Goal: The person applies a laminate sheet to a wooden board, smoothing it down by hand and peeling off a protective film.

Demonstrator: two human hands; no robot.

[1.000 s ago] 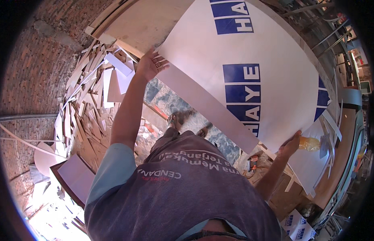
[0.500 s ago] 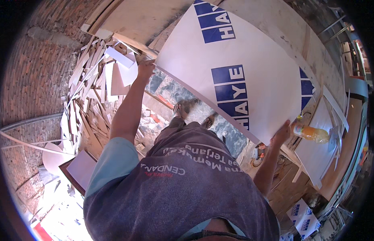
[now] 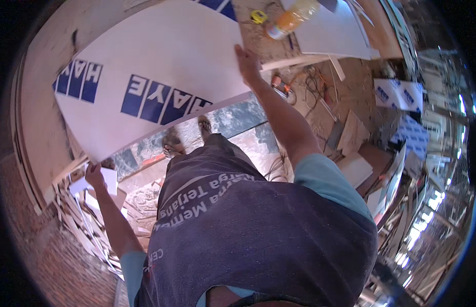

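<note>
Sheet first, going by the head view, the only one I had: it was the big white panel with blue printed blocks, over the bench, near edge sticking out toward the wearer's body. Both hands were on it, left hand pinching the near left corner, right hand gripping the right edge a bit up from the near corner, though the fingers underneath were hidden. Looked thin and fairly stiff to me, probably light for its size but awkward, with a smooth face that could slip and corners I'd guess chip easily. Wide grip on opposite edges seemed right, imo. Only thing I'd watch was the bottle and yellow tape measure just off the right edge
</note>
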